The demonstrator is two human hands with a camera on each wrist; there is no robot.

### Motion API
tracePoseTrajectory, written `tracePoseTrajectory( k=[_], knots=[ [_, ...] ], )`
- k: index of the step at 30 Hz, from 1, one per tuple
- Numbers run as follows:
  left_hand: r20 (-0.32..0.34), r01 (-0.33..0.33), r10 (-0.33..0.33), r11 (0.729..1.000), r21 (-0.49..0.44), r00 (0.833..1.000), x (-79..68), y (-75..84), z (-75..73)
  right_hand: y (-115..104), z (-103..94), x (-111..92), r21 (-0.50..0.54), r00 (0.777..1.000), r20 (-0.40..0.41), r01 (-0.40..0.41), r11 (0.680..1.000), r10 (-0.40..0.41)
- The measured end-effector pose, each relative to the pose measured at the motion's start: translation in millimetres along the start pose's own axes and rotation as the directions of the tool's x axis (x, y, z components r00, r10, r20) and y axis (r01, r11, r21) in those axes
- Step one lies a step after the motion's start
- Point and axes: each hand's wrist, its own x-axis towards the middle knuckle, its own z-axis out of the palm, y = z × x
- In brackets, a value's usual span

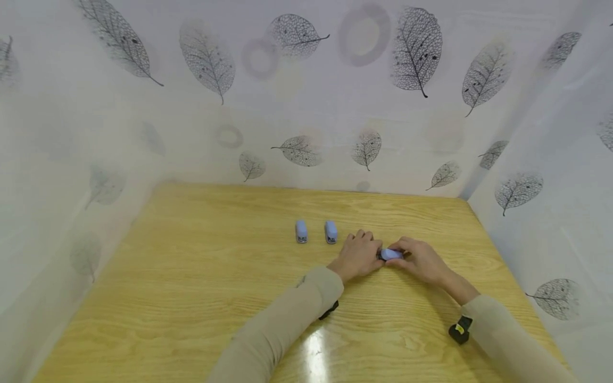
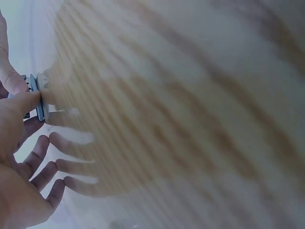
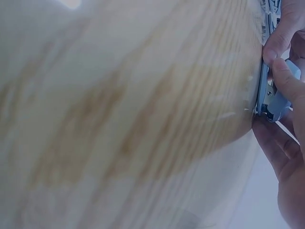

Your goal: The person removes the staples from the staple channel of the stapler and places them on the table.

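Note:
A small light-blue stapler point(image 1: 391, 254) lies on its side-to-side length between my two hands, low over the wooden table. My right hand point(image 1: 423, 259) grips its right end, with the thumb point(image 3: 288, 81) along one side and fingers on the other. From the left, my left hand point(image 1: 360, 255) pinches the other end between thumb and index finger, while its remaining fingers point(image 2: 43, 176) rest loosely bent on the tabletop. In the right wrist view the stapler's blue cover point(image 3: 281, 95) stands apart from its metal base at an angle. Fingers hide part of it.
Two more light-blue staplers, a left one point(image 1: 301, 232) and a right one point(image 1: 331, 232), stand side by side beyond my left hand. The wood-grain table point(image 1: 191, 276) meets a pale leaf-patterned curtain point(image 1: 306, 106) at the back and sides.

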Motion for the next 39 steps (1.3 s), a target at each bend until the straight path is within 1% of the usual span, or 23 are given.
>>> tracePoseTrajectory(
  k=[6, 8, 11, 14, 18, 21, 27, 34, 39],
  knots=[
    [0.0, 0.006, -0.006, 1.0, -0.009, 1.0, 0.0, 0.9, -0.7, 0, -1.2, 0, -0.017, 1.0, -0.016, 0.021, 1.0, -0.021],
    [0.0, 0.007, -0.007, 1.0, -0.014, 1.0, 0.6, 0.8, 0.0, 1, -1.0, 0, -0.029, 0.999, -0.017, 0.034, 0.999, -0.035],
    [-0.001, 0.006, -0.006, 1.0, -0.02, 1.0, 1.1, 0.3, 0.8, 1, -1.1, -1, -0.032, 0.999, -0.011, 0.035, 0.999, -0.035],
    [0.0, 0.006, -0.006, 1.0, -0.026, 1.0, 1.0, -0.1, 1.2, 0, -2.0, -2, 0.019, 1.0, -0.006, -0.03, 0.999, 0.03],
    [0.003, 0.017, -0.017, 1.0, -0.02, 1.0, 0.8, -1.1, 1.0, 0, -3.0, -3, 0.08, 0.994, 0.011, -0.11, 0.991, 0.11],
    [0.004, 0.021, -0.021, 1.0, -0.015, 1.0, 1.7, -1.7, 0.7, 0, -3.1, -1, 0.089, 0.992, 0.028, -0.124, 0.988, 0.122],
    [0.007, 0.018, -0.018, 1.0, -0.023, 1.0, 2.6, -1.7, 2.0, -1, -4.2, -3, 0.095, 0.989, 0.027, -0.146, 0.985, 0.144],
    [0.01, 0.011, -0.011, 1.0, -0.008, 1.0, 3.2, 0.4, 0.6, 0, -13.6, -9, 0.084, 0.981, 0.029, -0.196, 0.977, 0.194],
    [0.008, 0.008, -0.008, 1.0, -0.001, 1.0, 1.7, 1.6, -1.8, 5, -18.4, -12, 0.075, 0.984, -0.003, -0.179, 0.981, 0.18]
  ],
)
